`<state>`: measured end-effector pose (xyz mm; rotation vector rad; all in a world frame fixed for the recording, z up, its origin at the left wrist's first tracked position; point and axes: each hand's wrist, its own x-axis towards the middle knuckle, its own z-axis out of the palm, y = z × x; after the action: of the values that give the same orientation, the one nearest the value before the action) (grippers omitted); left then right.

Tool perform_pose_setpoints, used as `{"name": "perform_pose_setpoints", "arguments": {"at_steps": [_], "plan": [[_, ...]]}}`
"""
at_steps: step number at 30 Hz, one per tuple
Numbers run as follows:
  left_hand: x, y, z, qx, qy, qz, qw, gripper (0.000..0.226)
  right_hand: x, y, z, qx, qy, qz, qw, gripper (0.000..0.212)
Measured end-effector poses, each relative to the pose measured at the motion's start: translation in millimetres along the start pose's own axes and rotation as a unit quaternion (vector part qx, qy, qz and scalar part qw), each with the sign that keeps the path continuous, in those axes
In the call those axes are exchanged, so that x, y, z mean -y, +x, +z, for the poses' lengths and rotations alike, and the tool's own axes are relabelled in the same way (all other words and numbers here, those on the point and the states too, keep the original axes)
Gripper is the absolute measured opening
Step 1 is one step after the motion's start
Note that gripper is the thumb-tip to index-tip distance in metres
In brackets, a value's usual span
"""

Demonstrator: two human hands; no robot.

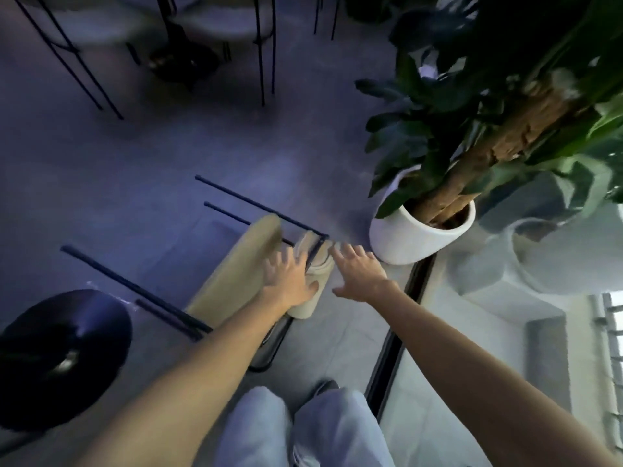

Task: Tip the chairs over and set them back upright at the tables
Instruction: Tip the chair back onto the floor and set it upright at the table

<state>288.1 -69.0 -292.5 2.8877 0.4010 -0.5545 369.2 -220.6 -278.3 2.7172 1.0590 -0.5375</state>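
Note:
A chair (236, 271) with a beige padded seat and thin black metal legs lies tipped on its side on the grey floor, its legs pointing left and away. Its beige backrest (315, 264) lies toward the right. My left hand (290, 281) rests with spread fingers over the backrest, touching it. My right hand (360, 271) hovers just right of the backrest, fingers apart, holding nothing. Two more chairs (215, 21) stand upright at the top, blurred.
A white pot (414, 237) with a large leafy plant stands right of the fallen chair. A black round table base (60, 352) sits at the lower left. A glass wall with a dark frame (397, 332) runs along the right. My legs in light jeans show at the bottom.

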Motion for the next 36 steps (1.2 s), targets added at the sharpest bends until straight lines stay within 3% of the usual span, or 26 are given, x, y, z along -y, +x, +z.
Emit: {"name": "perform_pose_setpoints", "arguments": {"at_steps": [3, 11, 15, 19, 25, 31, 36], "plan": [[1, 38, 44, 0.020, 0.028, -0.005, 0.999, 0.094, -6, 41, 43, -0.009, -0.009, 0.000, 1.000, 0.095], [-1, 121, 159, -0.026, 0.069, 0.005, 0.997, 0.092, 3, 140, 149, -0.018, -0.050, -0.029, 0.998, 0.087], [4, 141, 189, -0.079, 0.030, -0.001, 0.996, 0.080, 5, 166, 180, -0.039, -0.058, -0.039, 0.997, 0.084], [11, 169, 211, -0.089, 0.056, 0.051, 0.993, 0.073, -1, 183, 188, -0.060, -0.052, -0.031, 0.996, 0.081], [7, 169, 197, -0.073, -0.010, 0.045, 0.996, 0.074, -7, 193, 194, -0.031, -0.029, -0.022, 0.999, 0.095], [31, 167, 166, -0.040, -0.035, 0.039, 0.998, 0.094, 10, 201, 181, -0.016, 0.015, -0.012, 1.000, 0.090], [41, 168, 141, 0.005, -0.016, 0.074, 0.997, 0.092, 16, 196, 163, 0.035, 0.034, 0.011, 0.999, 0.085]]}}
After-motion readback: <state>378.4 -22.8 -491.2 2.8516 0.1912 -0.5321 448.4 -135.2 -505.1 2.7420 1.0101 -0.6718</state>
